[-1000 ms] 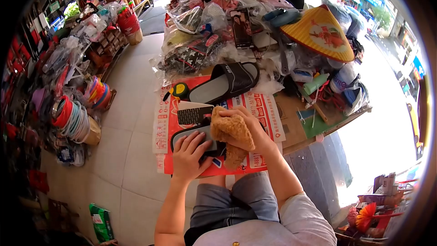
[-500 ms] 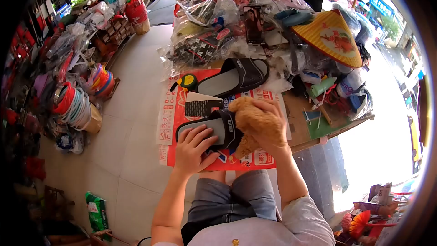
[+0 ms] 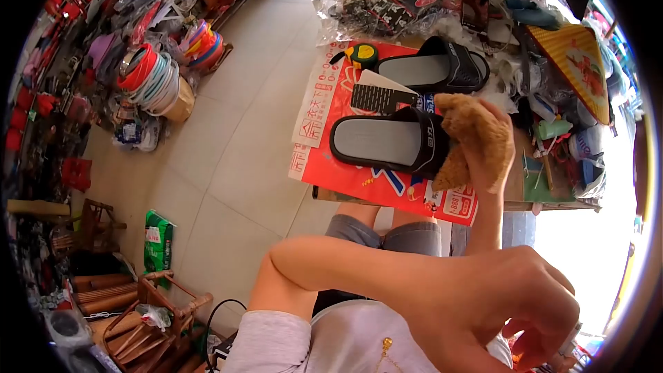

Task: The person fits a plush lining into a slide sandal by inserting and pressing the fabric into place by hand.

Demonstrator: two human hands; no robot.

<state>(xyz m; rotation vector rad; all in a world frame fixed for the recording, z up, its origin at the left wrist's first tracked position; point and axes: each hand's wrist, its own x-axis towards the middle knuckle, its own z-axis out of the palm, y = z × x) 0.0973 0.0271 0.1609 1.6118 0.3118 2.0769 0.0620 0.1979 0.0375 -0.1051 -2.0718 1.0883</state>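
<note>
Right hand (image 3: 496, 148) grips fluffy brown cloth (image 3: 459, 121), fingers curled, at strap end of black grey-insoled slipper (image 3: 380, 141) on red printed sheet (image 3: 319, 169). Left hand (image 3: 518, 297) raised, fingers bent; can't tell if holding anything.

Right hand (image 3: 476, 162): fingers partly hidden by brown plush cloth (image 3: 462, 114), which also covers the toe of the nearer black slide sandal (image 3: 380, 139). Left hand (image 3: 521, 297): any hold unclear. Beyond right hand, smartphone (image 3: 474, 3) display too small to read.
</note>
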